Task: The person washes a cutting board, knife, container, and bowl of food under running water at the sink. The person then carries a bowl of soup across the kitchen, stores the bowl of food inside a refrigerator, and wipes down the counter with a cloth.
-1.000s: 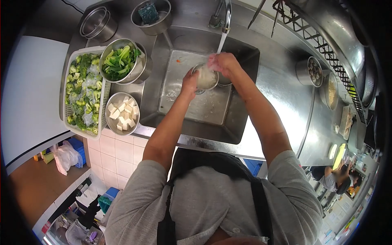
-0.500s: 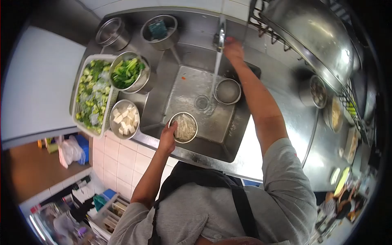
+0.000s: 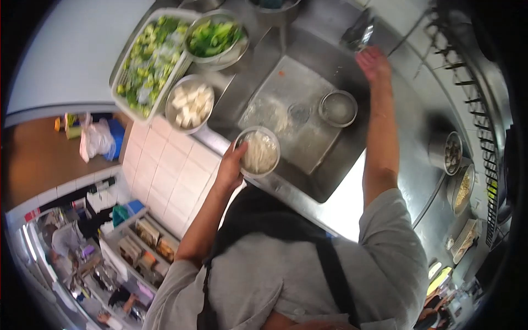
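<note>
My left hand (image 3: pixel 233 168) grips the rim of a round metal bowl (image 3: pixel 259 154) over the sink's near edge. Pale strips sit in the bowl. My right hand (image 3: pixel 374 63) is at the metal faucet (image 3: pixel 360 34) behind the sink, its fingers partly visible and blurred near the fixture. No stream of water shows under the faucet. Inside the sink (image 3: pixel 308 71), a second round metal bowl (image 3: pixel 338 109) stands right of the drain (image 3: pixel 299 113). A small orange scrap (image 3: pixel 281 73) lies on the sink floor.
Left of the sink are a basket of cut green vegetables (image 3: pixel 151 66), a bowl of leafy greens (image 3: pixel 215 37) and a bowl of white cubes (image 3: pixel 191 105). A metal pot (image 3: pixel 452 153) and a wire rack (image 3: pixel 478 99) are at the right. Other people are at lower left.
The stream of water from the faucet has stopped. The view has turned and shifted, so the sink and bowls appear elsewhere. My left hand still has the bowl.
</note>
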`<state>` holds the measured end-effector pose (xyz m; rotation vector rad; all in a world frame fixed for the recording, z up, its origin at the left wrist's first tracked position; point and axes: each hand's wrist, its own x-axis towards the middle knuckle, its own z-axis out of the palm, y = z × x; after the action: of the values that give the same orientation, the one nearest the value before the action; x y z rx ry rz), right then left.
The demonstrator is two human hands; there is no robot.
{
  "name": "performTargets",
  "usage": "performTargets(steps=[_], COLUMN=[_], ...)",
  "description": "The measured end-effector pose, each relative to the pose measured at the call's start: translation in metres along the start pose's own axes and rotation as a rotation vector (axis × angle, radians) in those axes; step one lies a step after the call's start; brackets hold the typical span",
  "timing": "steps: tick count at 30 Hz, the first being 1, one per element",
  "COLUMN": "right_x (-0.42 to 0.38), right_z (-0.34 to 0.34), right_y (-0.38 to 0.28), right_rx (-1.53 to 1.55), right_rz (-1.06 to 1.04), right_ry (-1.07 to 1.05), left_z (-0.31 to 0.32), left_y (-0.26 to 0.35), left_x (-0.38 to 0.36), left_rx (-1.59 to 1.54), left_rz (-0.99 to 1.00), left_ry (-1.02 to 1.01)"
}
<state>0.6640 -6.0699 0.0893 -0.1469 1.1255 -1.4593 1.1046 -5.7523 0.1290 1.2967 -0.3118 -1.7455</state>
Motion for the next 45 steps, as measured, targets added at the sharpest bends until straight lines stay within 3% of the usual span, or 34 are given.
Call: performTargets(steps=[2, 4, 8, 12, 15, 20, 27, 34, 36, 38, 40, 42, 44, 45], right_x=[-0.018, -0.070, -0.180, -0.320, -0.390, -0.483, -0.560, -0.634, -0.644, -0.649, -0.655, -0.654, -0.651, -0.649], right_z=[-0.040, -0.061, -0.065, 0.051, 0.124, 0.242, 0.327, 0.409, 0.430, 0.453, 0.477, 0.499, 0.524, 0.538], right_y=[0.030, 0.068, 0.127, 0.172, 0.233, 0.323, 0.480, 0.570, 0.592, 0.616, 0.635, 0.657, 0.675, 0.682], right_rx=[-0.535, -1.180, -1.434, -1.357, -1.250, -1.640, -1.611, -1.518, -1.487, -1.496, -1.554, -1.560, -1.551, -1.548], right_rz=[-0.031, -0.080, -0.174, -0.030, -0.106, -0.172, -0.399, -0.611, -0.596, -0.617, -0.552, -0.581, -0.541, -0.516], right_ry=[-0.015, -0.162, -0.356, -0.427, -0.562, -0.866, -1.258, -1.466, -1.534, -1.569, -1.572, -1.580, -1.592, -1.594], left_z=[-0.003, -0.018, -0.049, -0.106, -0.163, -0.281, -0.421, -0.525, -0.535, -0.567, -0.584, -0.589, -0.602, -0.613], left_y=[0.009, 0.010, 0.031, 0.055, 0.074, 0.099, 0.134, 0.153, 0.171, 0.168, 0.173, 0.184, 0.189, 0.192], left_x=[-0.006, -0.005, -0.016, -0.043, -0.069, -0.115, -0.193, -0.253, -0.270, -0.263, -0.261, -0.251, -0.239, -0.235], left_rx=[-0.047, -0.086, -0.099, -0.078, -0.090, -0.116, -0.202, -0.194, -0.550, -0.653, -1.027, -1.027, -1.183, -1.168], left_rz=[-0.026, -0.010, 0.026, 0.072, 0.094, 0.199, 0.344, 0.533, 0.573, 0.616, 0.573, 0.616, 0.629, 0.629], left_ry=[-0.036, -0.066, -0.068, -0.070, -0.013, 0.070, 0.281, 0.459, 0.345, 0.252, 0.027, 0.091, -0.576, -0.585])
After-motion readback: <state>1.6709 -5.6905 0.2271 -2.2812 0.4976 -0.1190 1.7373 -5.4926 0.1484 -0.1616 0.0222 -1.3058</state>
